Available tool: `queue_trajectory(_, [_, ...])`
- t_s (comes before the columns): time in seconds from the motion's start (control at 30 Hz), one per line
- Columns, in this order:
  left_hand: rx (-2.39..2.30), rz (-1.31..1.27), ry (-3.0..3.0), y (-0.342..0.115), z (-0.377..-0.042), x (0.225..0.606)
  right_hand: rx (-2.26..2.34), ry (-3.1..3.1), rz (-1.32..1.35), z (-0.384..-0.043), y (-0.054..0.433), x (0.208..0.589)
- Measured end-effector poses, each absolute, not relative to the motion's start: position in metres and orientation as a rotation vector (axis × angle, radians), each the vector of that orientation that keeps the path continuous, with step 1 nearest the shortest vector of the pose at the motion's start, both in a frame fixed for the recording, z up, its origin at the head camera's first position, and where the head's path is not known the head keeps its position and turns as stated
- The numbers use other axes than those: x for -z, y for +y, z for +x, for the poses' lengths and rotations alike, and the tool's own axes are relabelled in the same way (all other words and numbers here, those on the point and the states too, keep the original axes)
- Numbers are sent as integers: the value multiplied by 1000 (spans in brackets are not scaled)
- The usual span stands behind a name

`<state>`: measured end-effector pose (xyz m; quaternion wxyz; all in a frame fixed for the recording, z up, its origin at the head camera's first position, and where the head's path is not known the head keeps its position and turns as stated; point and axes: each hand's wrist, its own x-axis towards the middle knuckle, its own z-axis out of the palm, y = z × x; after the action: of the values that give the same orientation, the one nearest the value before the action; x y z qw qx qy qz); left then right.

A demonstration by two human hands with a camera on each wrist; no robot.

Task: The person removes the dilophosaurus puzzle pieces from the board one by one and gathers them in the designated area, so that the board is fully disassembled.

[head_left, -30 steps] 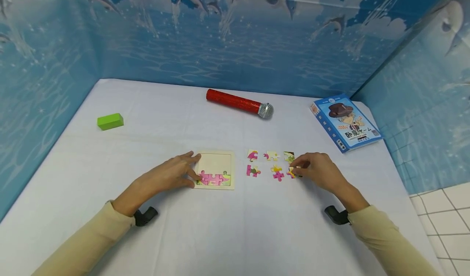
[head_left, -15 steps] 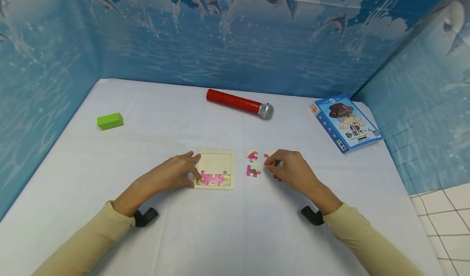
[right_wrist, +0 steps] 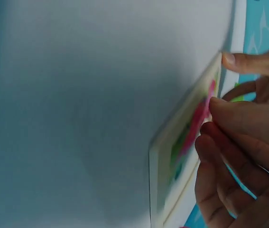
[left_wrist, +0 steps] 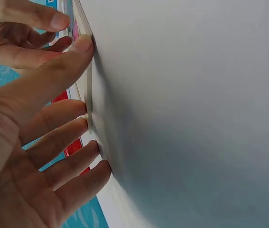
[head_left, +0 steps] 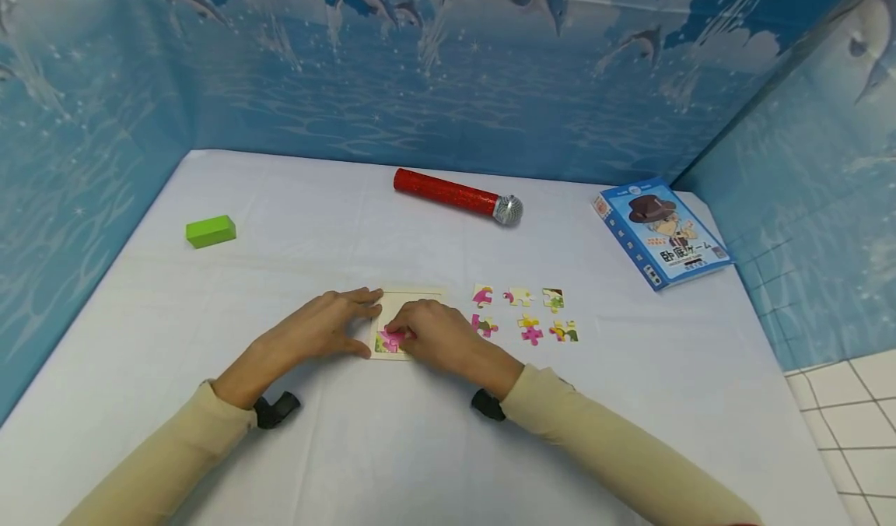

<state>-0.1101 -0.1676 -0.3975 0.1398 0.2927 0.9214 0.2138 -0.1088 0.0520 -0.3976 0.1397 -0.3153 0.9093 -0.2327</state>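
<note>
A square wooden puzzle tray [head_left: 411, 289] lies in the middle of the table, with pink and green pieces along its near side. My left hand [head_left: 315, 330] steadies the tray's left side, fingers mostly extended, thumb at the near corner. Over the tray, my right hand [head_left: 444, 338] pinches a pink puzzle piece [right_wrist: 211, 92] at the row between thumb and fingers. That hand covers the right part of the row. Several loose puzzle pieces lie in two rows to the right, among them a pink one [head_left: 482, 296] and a yellow-and-green one [head_left: 564, 331].
A red toy microphone [head_left: 455, 192] with a silver head lies at the back. At the far left sits a green block [head_left: 211, 231], and a blue game box [head_left: 663, 234] lies at the far right. Dolphin-print cloth [head_left: 448, 106] walls the back and sides.
My right hand has left the loose piece at the far right end, crossed leftward over the others and come down on the tray's row. The left hand stays in place.
</note>
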Motion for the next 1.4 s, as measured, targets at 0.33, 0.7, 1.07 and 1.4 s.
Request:
queue_trajectory(0.33, [-639, 847, 2660, -169, -112, 398, 787, 2602, -852, -110, 43, 400])
queue_trajectory(0.7, [-586, 789, 2671, -169, -111, 397, 916, 2575, -890, -116, 40, 403])
queue_trajectory(1.07, [-619, 786, 2656, -170, -111, 397, 1076, 2483, -923, -116, 44, 403])
queue_trajectory(1.4, [-603, 776, 2660, -169, -111, 396, 1216, 2377, -765, -109, 73, 393])
